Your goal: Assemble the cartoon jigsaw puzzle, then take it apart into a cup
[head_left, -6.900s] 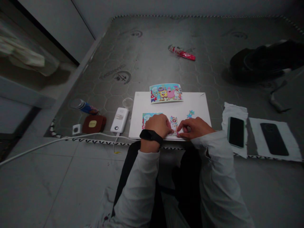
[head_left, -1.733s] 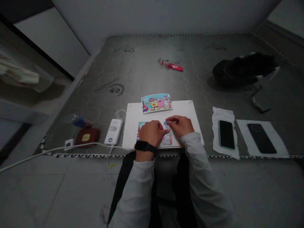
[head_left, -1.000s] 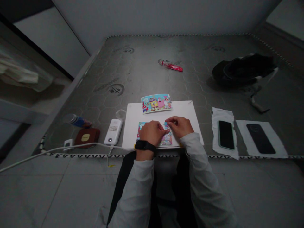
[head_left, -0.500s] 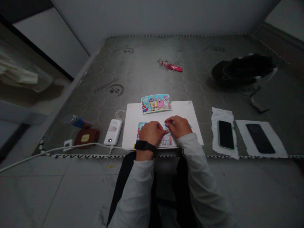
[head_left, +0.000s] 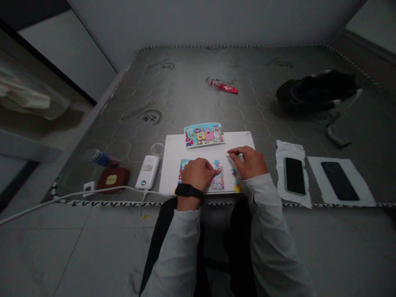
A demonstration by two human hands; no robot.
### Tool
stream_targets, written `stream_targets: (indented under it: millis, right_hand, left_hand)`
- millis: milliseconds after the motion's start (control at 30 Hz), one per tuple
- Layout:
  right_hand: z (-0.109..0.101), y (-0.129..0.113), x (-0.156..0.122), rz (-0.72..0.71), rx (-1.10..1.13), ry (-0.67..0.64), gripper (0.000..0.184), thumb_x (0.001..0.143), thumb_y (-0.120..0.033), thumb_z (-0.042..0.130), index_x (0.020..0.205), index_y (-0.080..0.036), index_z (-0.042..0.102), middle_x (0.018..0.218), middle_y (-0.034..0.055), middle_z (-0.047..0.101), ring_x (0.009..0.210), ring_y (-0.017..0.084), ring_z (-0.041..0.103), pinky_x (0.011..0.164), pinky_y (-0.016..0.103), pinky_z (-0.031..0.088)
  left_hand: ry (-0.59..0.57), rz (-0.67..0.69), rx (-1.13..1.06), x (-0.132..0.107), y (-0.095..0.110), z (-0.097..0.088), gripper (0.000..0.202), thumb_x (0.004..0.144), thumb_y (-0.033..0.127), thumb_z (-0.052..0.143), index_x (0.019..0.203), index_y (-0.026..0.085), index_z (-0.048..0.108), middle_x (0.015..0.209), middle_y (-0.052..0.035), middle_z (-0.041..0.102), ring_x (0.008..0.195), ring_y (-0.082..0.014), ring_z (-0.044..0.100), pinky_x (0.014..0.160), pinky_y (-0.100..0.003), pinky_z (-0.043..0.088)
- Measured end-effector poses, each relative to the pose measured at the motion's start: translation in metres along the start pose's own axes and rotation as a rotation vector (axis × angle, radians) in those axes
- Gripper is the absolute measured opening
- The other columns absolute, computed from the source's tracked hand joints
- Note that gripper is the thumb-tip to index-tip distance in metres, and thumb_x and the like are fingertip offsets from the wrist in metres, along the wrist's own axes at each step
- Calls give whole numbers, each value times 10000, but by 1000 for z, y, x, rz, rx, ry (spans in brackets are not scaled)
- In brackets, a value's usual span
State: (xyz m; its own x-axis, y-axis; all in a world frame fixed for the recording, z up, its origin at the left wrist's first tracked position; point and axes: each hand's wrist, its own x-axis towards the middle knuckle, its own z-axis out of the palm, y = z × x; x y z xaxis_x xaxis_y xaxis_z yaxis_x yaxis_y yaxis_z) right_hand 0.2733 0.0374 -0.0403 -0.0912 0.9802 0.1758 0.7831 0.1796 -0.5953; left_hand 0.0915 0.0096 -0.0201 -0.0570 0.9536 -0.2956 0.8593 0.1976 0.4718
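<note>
A partly assembled cartoon jigsaw puzzle (head_left: 217, 181) lies on a white board (head_left: 173, 150) in front of me. My left hand (head_left: 196, 175), a dark watch on its wrist, rests over the puzzle's middle. Its fingers are curled, thumb and forefinger close together against the pieces, and it covers much of the picture. To the right, my right hand (head_left: 249, 161) hovers over the board with thumb and forefinger slightly apart; no piece is visible between them. Loose puzzle pieces (head_left: 235, 178) lie beside and partly under it. A printed picture card (head_left: 204, 135) sits at the board's far edge.
Left of the board are a white power bank (head_left: 147, 172) with a cable, a brown case (head_left: 113, 180) and a small jar (head_left: 100, 157). On the right, two phones lie on paper, one pale-edged (head_left: 294, 176), one dark (head_left: 339, 180). Farther back are a red packet (head_left: 224, 86) and a black bag-like object (head_left: 315, 91).
My right hand has moved right, away from the puzzle and my left hand, uncovering the puzzle's right side and the loose pieces. My left hand has stayed in place.
</note>
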Motion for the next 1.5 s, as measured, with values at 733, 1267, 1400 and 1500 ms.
stream_targets:
  millis: [733,1267,1400,1500]
  right_hand:
    - [4,27,-2,160,-87,33,140,771,-245,742,909,-233,764,863,34,685,820,211,627,832,376,461]
    - [6,7,0,141,217,45,139,772,-204,715,900,-220,768,777,8,740,651,149,614,696,298,481]
    - [15,-14,-1,111,326,-6,105,798,-229,723,883,-234,785,804,9,761,704,151,655,715,289,505]
    - [24,-29,-3,95,371,-59,112,809,-206,715,889,-235,787,812,3,768,727,149,676,743,285,517]
  left_hand:
    - [137,-47,1,-1,1,-4,184,790,440,736,786,256,737,813,-23,745,771,-220,655,687,-335,450]
    - [234,-149,34,-2,-21,-29,190,822,448,709,849,263,738,871,-25,755,841,-249,679,706,-345,469]
    - [242,-174,26,-1,-23,-31,201,835,454,696,879,263,737,878,-22,759,841,-245,682,702,-339,470]
    - [229,-154,13,0,-23,-30,221,845,462,685,891,254,743,874,-29,763,847,-248,687,724,-341,475]
